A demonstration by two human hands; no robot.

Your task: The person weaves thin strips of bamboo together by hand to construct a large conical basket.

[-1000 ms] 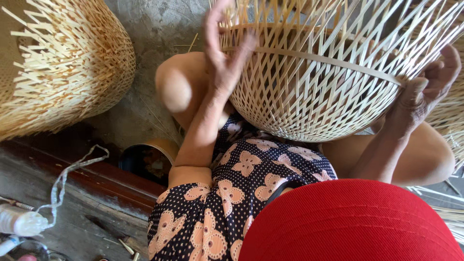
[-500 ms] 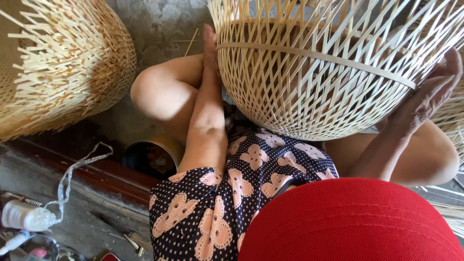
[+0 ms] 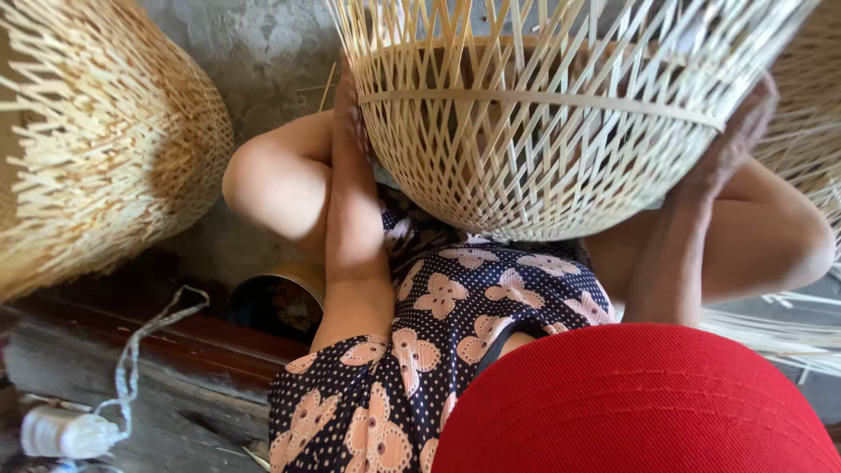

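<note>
Basket turned and lowered onto the lap; both hands flat on its sides.

The open-weave bamboo basket [image 3: 543, 131] now sits lower and fills more of the view than a second ago, its rounded bottom over the lap and against the flower-print dress [image 3: 438, 350]. The left hand [image 3: 348, 105], which was spread open on the weave, has slid to the left edge and lies edge-on and narrow against the strips, fingers mostly hidden behind the rim band. The right hand [image 3: 734, 140] holds its place, pressed flat on the right side, palm to the weave. Neither hand closes round a strip; they clamp the basket between them. A finished basket [image 3: 96, 149] lies far left. A white spool with cord [image 3: 66, 434] rests near left on the floor. A red cap brim [image 3: 639, 403] covers the near edge.
</note>
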